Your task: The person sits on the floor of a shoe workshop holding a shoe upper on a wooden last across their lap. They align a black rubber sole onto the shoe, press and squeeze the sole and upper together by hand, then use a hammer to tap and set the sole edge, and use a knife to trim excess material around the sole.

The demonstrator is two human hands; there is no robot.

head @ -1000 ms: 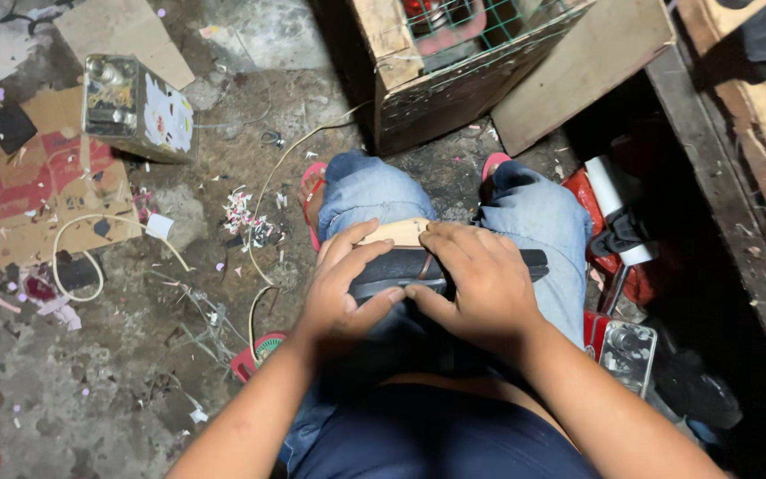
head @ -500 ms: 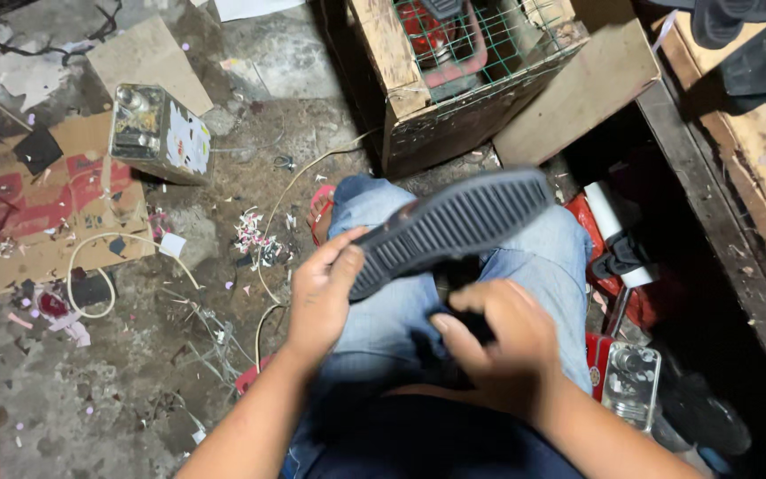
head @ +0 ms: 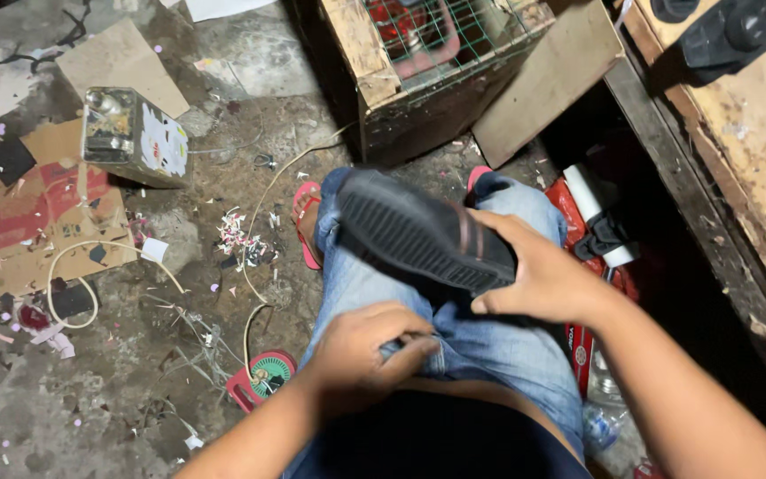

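Observation:
A black shoe (head: 418, 232) with a ribbed sole lies sole-up across my lap, over my blue jeans (head: 480, 346). My right hand (head: 543, 275) grips its near end, thumb under, fingers over the sole. My left hand (head: 365, 350) is off the shoe and rests on my left thigh, its fingers curled against the denim at the pocket; whether it holds anything is hidden. My feet wear pink sandals (head: 305, 222) on the floor below.
A wooden crate with green wire mesh (head: 418, 62) stands ahead. A rusty metal tin (head: 130, 133), cardboard (head: 19, 222), loose cord (head: 90, 266) and scraps litter the concrete floor at left. A small round tin (head: 268, 372) is near my left knee. A wooden bench (head: 738, 151) runs along the right.
The shoe has been lifted and turned sole-up. It passed from my left hand to my right. My left hand dropped to my thigh.

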